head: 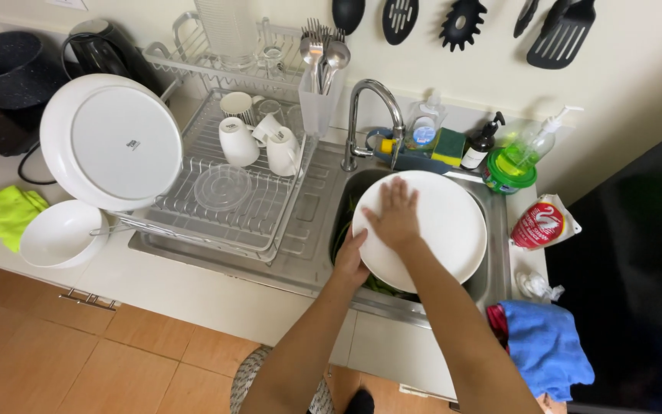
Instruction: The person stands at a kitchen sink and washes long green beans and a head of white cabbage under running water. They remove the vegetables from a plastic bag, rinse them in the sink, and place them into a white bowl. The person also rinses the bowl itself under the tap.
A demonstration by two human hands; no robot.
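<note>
A large white plate (442,230) is held over the steel sink (499,230). My left hand (349,261) grips its lower left rim from beneath. Flat on the plate's face, near its left side, rests my right hand (394,217) with the fingers spread. Something green lies in the sink under the plate, mostly hidden. The curved tap (369,115) stands just behind the sink.
A wire dish rack (224,203) to the left holds white mugs (258,142), a clear lid and a cutlery cup. A big white plate (110,142) and white bowl (61,234) lean at its left. Soap bottles, sponge, red pouch (542,224) and blue cloth (545,349) lie right.
</note>
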